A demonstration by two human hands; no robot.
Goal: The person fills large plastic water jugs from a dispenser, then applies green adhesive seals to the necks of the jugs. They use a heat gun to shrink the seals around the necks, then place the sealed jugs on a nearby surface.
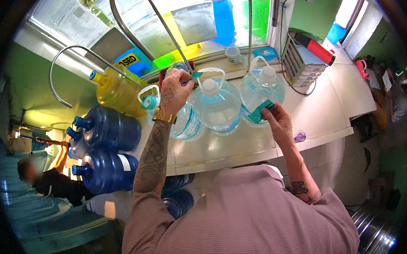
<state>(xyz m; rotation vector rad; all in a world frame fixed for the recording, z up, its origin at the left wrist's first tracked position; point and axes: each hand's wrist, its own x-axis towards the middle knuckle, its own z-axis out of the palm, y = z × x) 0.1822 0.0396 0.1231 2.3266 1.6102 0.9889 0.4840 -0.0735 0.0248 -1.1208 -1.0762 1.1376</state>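
Note:
Three clear plastic water bottles with white loop handles stand in a row on the white counter. The left bottle (186,126) has a teal cover on its neck; the middle bottle (217,109) and the right bottle (264,86) have white caps. My left hand (176,88), with a gold watch on its wrist, is raised above the left bottle and pinches a small teal piece of plastic film (196,75). My right hand (277,119) holds a teal printed plastic strip (260,113) between thumb and fingers, in front of the right bottle.
Purple scissors (300,136) lie near the counter's front edge (226,162). A mug (233,55) and a blue container (265,53) stand by the window. A metal-sided box (305,58) is at right. Large blue jugs (112,128) and a yellow jug (117,92) are at left. Another person (59,182) is further left.

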